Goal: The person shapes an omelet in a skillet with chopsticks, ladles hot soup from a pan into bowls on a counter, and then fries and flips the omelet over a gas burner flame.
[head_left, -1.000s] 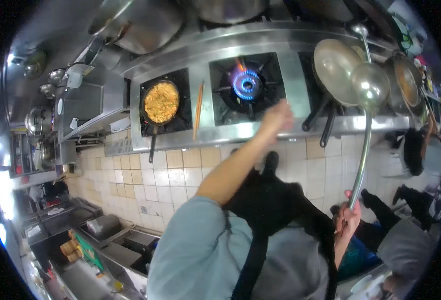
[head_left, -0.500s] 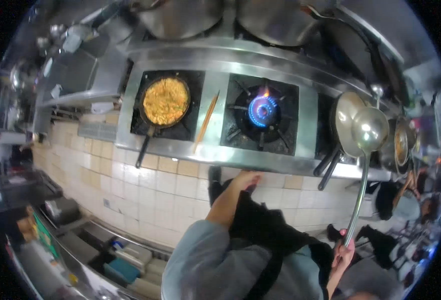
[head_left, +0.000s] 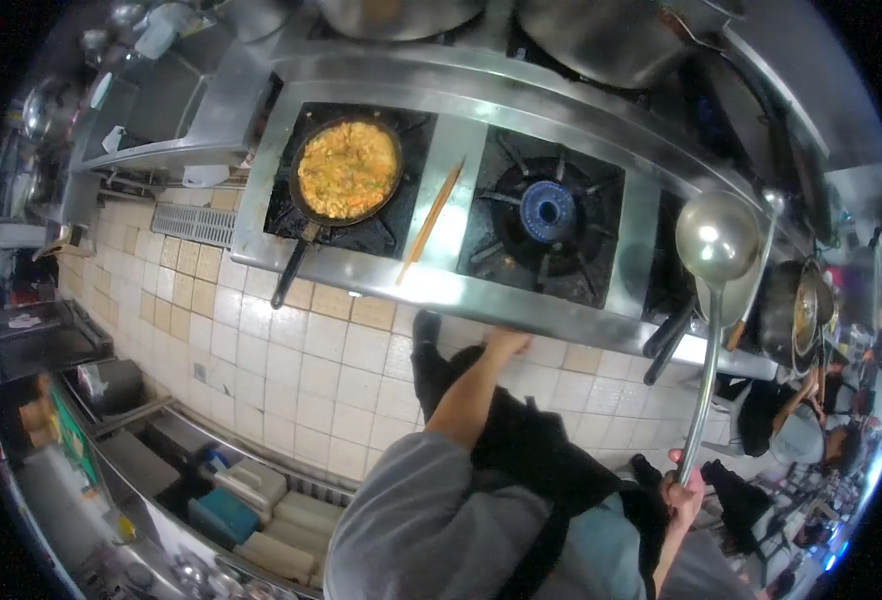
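My right hand [head_left: 681, 492] is closed round the long handle of a large metal ladle [head_left: 719, 235], its bowl raised over the stacked pans on the right. My left hand [head_left: 509, 342] is at the stove's front edge, its fingers curled in; what they grip is hidden. Behind it, a gas burner [head_left: 549, 210] shows a low blue ring of flame. On the left burner a black frying pan [head_left: 307, 232] holds a yellow, egg-like mixture [head_left: 349, 170], its handle jutting over the front edge. Wooden chopsticks [head_left: 431, 222] lie on the steel strip between the burners.
Large pots [head_left: 401, 15] stand along the back. Stacked pans with black handles [head_left: 669, 340] poke over the front edge at right. Another person [head_left: 796, 430] is further right. A counter with containers [head_left: 223, 520] stands behind, across the tiled floor [head_left: 281, 375].
The middle burner's flame has shrunk, and its orange tip is gone. My view has shifted slightly. The ladle bowl sits a little further left, still in my right hand.
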`<state>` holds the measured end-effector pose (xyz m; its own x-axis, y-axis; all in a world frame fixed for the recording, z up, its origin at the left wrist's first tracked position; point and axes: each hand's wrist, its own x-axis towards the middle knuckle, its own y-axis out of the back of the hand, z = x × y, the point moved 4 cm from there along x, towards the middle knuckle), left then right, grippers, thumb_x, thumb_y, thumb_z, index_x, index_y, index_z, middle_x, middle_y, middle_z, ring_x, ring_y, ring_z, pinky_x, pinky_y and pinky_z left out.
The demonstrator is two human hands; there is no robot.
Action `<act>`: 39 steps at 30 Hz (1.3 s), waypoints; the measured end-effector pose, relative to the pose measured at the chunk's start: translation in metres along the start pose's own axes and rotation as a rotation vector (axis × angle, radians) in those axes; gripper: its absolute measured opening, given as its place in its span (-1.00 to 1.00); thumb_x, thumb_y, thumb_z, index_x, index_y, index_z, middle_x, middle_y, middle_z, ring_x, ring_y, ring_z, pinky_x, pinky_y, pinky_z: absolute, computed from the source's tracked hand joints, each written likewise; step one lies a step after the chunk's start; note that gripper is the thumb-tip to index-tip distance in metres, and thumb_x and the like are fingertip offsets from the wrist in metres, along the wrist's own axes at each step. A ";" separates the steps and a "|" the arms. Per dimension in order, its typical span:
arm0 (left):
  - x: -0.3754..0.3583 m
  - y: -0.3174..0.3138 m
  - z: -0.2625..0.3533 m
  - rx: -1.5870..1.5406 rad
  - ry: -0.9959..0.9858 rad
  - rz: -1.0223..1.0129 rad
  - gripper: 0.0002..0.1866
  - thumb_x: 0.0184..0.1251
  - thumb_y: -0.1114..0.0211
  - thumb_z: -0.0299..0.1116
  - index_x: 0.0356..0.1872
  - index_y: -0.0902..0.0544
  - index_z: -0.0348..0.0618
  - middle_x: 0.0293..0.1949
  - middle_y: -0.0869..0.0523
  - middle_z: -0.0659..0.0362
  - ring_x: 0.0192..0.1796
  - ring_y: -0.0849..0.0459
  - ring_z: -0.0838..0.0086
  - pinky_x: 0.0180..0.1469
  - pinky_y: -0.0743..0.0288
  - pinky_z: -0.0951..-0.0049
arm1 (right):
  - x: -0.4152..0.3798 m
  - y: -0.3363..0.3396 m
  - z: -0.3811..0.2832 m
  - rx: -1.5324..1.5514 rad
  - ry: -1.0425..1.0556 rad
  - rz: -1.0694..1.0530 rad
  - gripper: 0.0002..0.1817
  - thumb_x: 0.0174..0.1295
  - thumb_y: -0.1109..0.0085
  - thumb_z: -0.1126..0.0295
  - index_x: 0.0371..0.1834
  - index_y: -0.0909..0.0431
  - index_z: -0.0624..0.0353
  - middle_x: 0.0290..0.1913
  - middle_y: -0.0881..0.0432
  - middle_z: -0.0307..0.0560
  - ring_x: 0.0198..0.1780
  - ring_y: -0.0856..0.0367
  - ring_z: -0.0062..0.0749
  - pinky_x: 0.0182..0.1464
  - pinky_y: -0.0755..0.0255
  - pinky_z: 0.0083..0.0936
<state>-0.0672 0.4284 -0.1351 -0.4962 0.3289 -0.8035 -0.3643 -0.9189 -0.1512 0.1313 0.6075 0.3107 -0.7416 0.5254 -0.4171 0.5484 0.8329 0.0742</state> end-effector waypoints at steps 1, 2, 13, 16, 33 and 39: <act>0.006 -0.002 -0.017 -0.001 -0.004 0.009 -0.81 0.28 -0.34 -0.25 -0.34 -0.66 -0.17 -0.54 -0.61 0.21 -0.52 -0.54 0.53 -0.54 -0.37 0.46 | 0.001 -0.001 0.000 -0.022 -0.009 -0.001 -0.34 0.02 -0.36 0.23 0.13 -0.45 0.49 -0.70 -0.38 -0.27 -0.77 -0.23 -0.67 -0.75 0.03 -0.69; 0.013 -0.002 -0.047 -0.005 0.015 0.022 -0.78 0.26 -0.38 -0.23 -0.26 -0.67 -0.18 -0.51 -0.64 0.20 -0.47 -0.58 0.53 -0.50 -0.42 0.45 | 0.002 -0.002 -0.001 -0.018 -0.009 -0.030 -0.34 0.02 -0.36 0.23 0.13 -0.45 0.49 -0.70 -0.38 -0.27 -0.77 -0.23 -0.67 -0.75 0.03 -0.69; -0.370 -0.009 0.190 0.311 -0.508 -0.772 -0.63 0.42 -0.35 -0.23 0.08 -0.58 -0.29 -0.10 -0.73 0.12 -0.04 -0.67 0.52 0.05 -0.58 0.46 | 0.053 -0.145 -0.034 0.205 -0.033 -0.531 -0.45 0.25 -0.20 0.35 0.28 -0.36 0.34 -0.55 -0.42 -0.26 -0.72 -0.33 -0.63 -0.68 -0.22 -0.70; -0.407 -0.007 0.226 0.493 -0.539 -0.692 -0.69 0.46 -0.30 -0.23 -0.04 -0.57 -0.31 -0.23 -0.70 0.16 -0.17 -0.67 0.54 -0.11 -0.59 0.45 | 0.057 -0.215 -0.068 0.278 0.145 -0.673 -0.44 0.30 -0.20 0.42 0.35 -0.31 0.34 -0.41 -0.53 -0.21 -0.56 -0.52 -0.57 -0.53 -0.40 -0.66; -0.474 0.568 0.546 0.946 -1.282 1.235 -0.74 0.42 -0.19 -0.31 0.01 -0.68 -0.17 -0.14 -0.76 -0.08 -0.07 -0.73 -0.03 -0.02 -0.62 0.16 | 0.057 -0.473 0.002 0.025 -0.023 -0.659 -0.52 0.44 -0.09 0.46 0.40 -0.32 0.26 0.08 -0.61 -0.01 0.01 -0.64 -0.33 -0.02 -0.59 -0.46; -0.388 0.650 0.645 1.601 -0.719 1.331 -0.62 0.31 -0.28 -0.10 -0.07 -0.68 -0.22 -0.19 -0.75 -0.19 -0.08 -0.72 -0.15 -0.01 -0.58 -0.03 | 0.059 -0.461 0.044 -0.140 -0.096 -0.383 -0.63 0.44 -0.11 0.44 0.27 -0.46 0.28 -0.06 -0.65 -0.17 -0.13 -0.64 -0.53 -0.15 -0.59 -0.59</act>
<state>-0.6202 -0.1556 0.4499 -0.9222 0.1903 0.3368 0.3679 0.1622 0.9156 -0.1485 0.2466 0.2122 -0.8389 0.1603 -0.5201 0.1774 0.9840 0.0170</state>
